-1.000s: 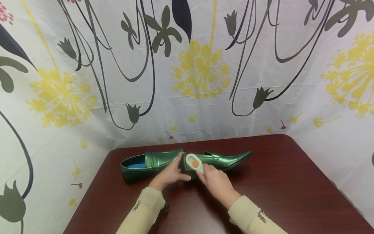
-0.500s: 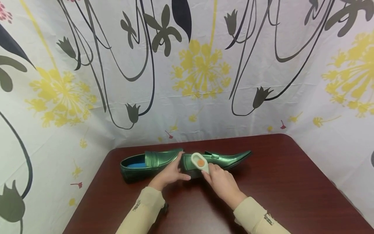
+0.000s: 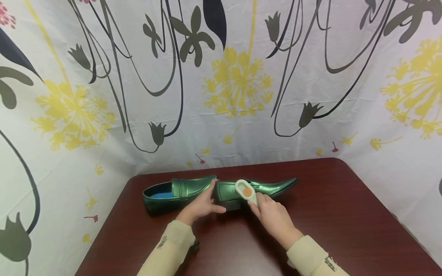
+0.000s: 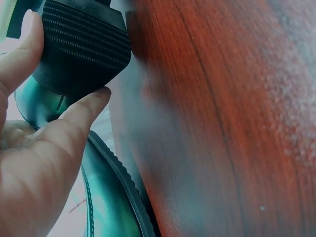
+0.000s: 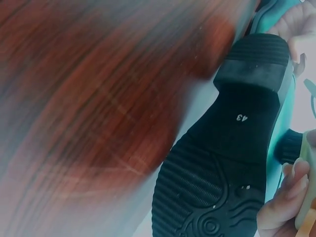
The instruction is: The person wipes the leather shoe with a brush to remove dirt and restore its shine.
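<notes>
A shiny green loafer (image 3: 226,191) is tilted with its black sole (image 5: 212,163) facing my body and its pointed toe to the right. My left hand (image 3: 202,205) grips its heel (image 4: 84,49) between thumb and fingers. In my right hand (image 3: 274,216) is a pale brush (image 3: 246,190) with an orange spot on its back, held by the handle. The dark bristles (image 5: 289,146) lie against the loafer's upper in the right wrist view. Left of these, a second green loafer (image 3: 179,188) with a blue insole stands upright, its toe partly behind my left hand.
Both loafers are over the far part of a dark red-brown wooden table (image 3: 331,218). A white cloth with a flower print (image 3: 221,134) hangs close behind the table and along its sides.
My right hand has moved the brush rightward along the loafer, from the heel end to the strap near the middle. The left hand and both loafers have stayed in place.
</notes>
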`<act>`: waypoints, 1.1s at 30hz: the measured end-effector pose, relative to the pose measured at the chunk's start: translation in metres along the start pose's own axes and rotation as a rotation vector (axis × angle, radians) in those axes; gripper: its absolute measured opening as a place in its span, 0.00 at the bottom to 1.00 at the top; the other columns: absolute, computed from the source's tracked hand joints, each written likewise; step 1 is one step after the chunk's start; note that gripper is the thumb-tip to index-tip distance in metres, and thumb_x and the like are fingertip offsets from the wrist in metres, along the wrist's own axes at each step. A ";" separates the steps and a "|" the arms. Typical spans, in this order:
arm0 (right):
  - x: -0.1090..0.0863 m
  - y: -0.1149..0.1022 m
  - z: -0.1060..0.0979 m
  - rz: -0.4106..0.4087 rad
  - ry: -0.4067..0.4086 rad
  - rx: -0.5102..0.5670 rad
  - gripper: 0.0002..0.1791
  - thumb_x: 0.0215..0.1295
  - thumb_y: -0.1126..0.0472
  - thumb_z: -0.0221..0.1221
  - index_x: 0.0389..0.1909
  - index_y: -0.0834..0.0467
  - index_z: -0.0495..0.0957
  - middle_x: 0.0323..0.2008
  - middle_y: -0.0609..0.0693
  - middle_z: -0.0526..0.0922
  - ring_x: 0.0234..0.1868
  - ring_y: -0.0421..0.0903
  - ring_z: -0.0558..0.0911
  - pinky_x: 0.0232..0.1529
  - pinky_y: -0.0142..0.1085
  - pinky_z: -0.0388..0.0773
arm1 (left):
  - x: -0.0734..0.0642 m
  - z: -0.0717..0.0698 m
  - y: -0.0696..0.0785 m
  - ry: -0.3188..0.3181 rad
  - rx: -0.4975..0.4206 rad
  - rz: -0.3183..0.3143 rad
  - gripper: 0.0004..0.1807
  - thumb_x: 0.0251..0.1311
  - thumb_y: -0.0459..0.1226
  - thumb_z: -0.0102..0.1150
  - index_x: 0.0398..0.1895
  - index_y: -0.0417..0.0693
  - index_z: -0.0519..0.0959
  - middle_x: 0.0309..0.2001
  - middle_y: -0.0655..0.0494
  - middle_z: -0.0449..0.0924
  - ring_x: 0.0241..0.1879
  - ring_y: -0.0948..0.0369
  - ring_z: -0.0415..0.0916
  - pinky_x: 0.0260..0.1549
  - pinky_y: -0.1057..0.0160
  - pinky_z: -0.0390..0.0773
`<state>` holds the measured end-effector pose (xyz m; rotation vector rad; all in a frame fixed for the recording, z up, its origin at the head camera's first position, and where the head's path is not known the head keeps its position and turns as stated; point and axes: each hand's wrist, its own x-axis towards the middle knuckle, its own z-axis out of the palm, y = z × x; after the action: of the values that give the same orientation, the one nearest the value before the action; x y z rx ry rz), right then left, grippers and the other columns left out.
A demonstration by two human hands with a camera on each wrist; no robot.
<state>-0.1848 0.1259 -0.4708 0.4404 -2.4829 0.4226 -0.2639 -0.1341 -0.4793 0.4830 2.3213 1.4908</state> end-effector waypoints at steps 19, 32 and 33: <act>-0.008 0.013 -0.015 0.013 -0.017 0.007 0.15 0.67 0.54 0.67 0.38 0.61 0.75 0.25 0.49 0.77 0.20 0.42 0.74 0.17 0.35 0.69 | -0.003 0.001 0.002 -0.012 0.002 0.000 0.65 0.53 0.34 0.76 0.83 0.51 0.36 0.83 0.50 0.34 0.80 0.42 0.46 0.71 0.42 0.63; -0.013 0.020 -0.024 0.069 -0.076 0.048 0.13 0.68 0.53 0.65 0.40 0.59 0.77 0.27 0.49 0.79 0.22 0.40 0.74 0.20 0.35 0.71 | -0.003 -0.001 0.003 -0.029 0.042 0.002 0.67 0.53 0.38 0.77 0.83 0.52 0.34 0.83 0.53 0.35 0.80 0.44 0.47 0.70 0.43 0.64; -0.013 0.021 -0.025 0.076 -0.080 0.052 0.13 0.68 0.53 0.65 0.40 0.59 0.77 0.28 0.49 0.79 0.23 0.40 0.75 0.20 0.35 0.71 | -0.003 -0.001 0.003 -0.030 0.042 0.000 0.67 0.53 0.38 0.77 0.83 0.52 0.34 0.83 0.53 0.35 0.80 0.44 0.47 0.70 0.43 0.64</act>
<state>-0.1703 0.1572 -0.4628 0.3920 -2.5777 0.5101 -0.2614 -0.1353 -0.4759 0.5129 2.3342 1.4273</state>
